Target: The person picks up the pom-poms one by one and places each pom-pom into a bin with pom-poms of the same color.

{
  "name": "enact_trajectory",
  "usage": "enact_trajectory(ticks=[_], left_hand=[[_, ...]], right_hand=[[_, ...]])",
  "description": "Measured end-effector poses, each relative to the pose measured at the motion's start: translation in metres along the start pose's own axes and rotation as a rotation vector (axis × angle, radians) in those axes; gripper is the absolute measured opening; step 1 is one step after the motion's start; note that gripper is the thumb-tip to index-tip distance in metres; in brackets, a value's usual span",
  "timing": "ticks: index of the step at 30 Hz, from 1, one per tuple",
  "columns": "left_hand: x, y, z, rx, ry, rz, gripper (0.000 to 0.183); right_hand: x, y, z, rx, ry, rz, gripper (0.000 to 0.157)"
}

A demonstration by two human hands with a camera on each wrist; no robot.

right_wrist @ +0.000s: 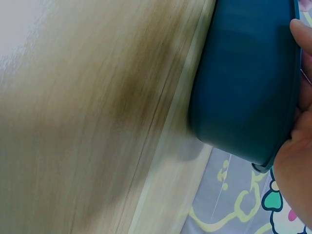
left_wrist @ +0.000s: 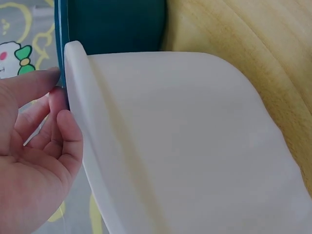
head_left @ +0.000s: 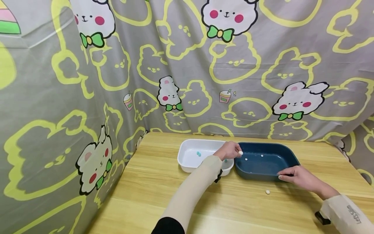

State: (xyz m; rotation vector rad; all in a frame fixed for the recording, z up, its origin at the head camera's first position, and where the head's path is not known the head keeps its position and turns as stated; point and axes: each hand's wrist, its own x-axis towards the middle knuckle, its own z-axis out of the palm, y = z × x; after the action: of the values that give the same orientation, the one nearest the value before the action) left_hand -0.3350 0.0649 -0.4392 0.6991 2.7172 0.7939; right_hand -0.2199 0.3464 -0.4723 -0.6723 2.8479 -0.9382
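Observation:
My left hand (head_left: 229, 151) is over the right end of a white plastic box (head_left: 184, 164), pinching a small white ball (head_left: 240, 152) at its fingertips beside the dark blue box (head_left: 257, 175). In the left wrist view, the fingers of the left hand (left_wrist: 41, 146) are at the touching rims, and the ball cannot be seen. My right hand (head_left: 302, 178) grips the blue box's near right rim. From the right wrist view, the thumb of the right hand (right_wrist: 297, 122) lies against the box's outer wall (right_wrist: 243, 87), with the other fingers partly hidden behind the rim.
Two white balls, one on the left (head_left: 246, 159) and one farther right (head_left: 261, 155), lie inside the blue box. Several teal balls (head_left: 199, 154) lie in the white box. Another white ball (head_left: 267, 192) rests on the wooden table (head_left: 140, 195). A patterned curtain (head_left: 187, 65) hangs behind.

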Motion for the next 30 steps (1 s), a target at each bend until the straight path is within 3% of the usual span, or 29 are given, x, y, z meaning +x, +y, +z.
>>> enact_trajectory(ticks=[6,30], left_hand=[[0.0029,-0.0005,0.0019,-0.035,0.012,-0.046,0.008],[0.0052,-0.0023,0.0029,-0.115,0.027,-0.056,0.009]], right_hand=[[-0.0002,-0.0003,0.0001,-0.005,-0.001,-0.004,0.023],[-0.0007,-0.0034,-0.0008,-0.003,0.007,-0.004,0.022]])
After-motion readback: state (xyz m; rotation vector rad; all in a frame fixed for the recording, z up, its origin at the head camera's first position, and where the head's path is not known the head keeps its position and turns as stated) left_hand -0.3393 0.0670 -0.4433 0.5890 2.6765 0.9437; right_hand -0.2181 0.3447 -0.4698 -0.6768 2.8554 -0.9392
